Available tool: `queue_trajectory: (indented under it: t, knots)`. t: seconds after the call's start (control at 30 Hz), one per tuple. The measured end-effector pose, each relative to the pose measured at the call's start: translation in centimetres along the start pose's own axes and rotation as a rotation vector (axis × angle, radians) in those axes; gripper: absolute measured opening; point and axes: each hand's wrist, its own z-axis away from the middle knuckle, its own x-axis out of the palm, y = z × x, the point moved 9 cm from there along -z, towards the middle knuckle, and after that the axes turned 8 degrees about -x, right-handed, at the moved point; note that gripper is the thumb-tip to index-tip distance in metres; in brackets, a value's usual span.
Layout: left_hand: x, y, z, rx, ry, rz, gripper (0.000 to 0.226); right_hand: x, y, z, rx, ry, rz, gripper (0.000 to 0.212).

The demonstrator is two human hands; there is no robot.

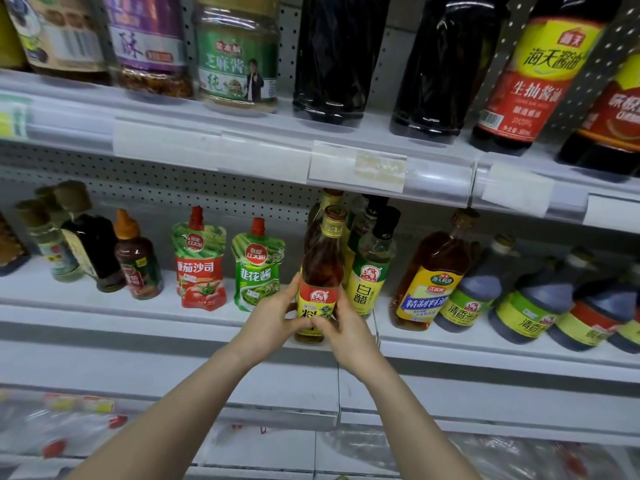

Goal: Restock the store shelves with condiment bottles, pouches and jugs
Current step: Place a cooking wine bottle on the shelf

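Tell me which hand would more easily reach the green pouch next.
Probably the left hand: it holds the bottle on the side nearest the green pouch; the right hand is on the far side.

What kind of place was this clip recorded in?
Most likely a grocery store condiment aisle: tiered white shelves with price-label strips along their edges, rows of labelled sauce bottles, and spouted pouches.

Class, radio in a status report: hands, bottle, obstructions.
Left hand, right hand both grip amber bottle, upright at shelf front. Vinegar bottle close right, green pouch left.
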Motion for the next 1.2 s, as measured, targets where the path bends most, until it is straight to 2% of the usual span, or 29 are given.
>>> queue_trajectory:
  t: [0.3, 0.77, 1.2]
  knots:
    - [-0.2, -0.1, -1.5, -0.019, -0.004, -0.038, 0.08, -0.2, 0.4, -1.4, 0.038, 0.013, 0.026, 0.072]
    - [-0.2, -0.7, -3.3, -0.043, 0.037, -0.049, 0.058, 0.1, 1.3, -3.4, 0.132, 0.048, 0.046, 0.066]
    - [-0.1, -1.8, -4.8, -0.16, 0.095, -0.098, 0.037, 0.3, 2.3, -5.4, 0.217, 0.064, 0.002, 0.043]
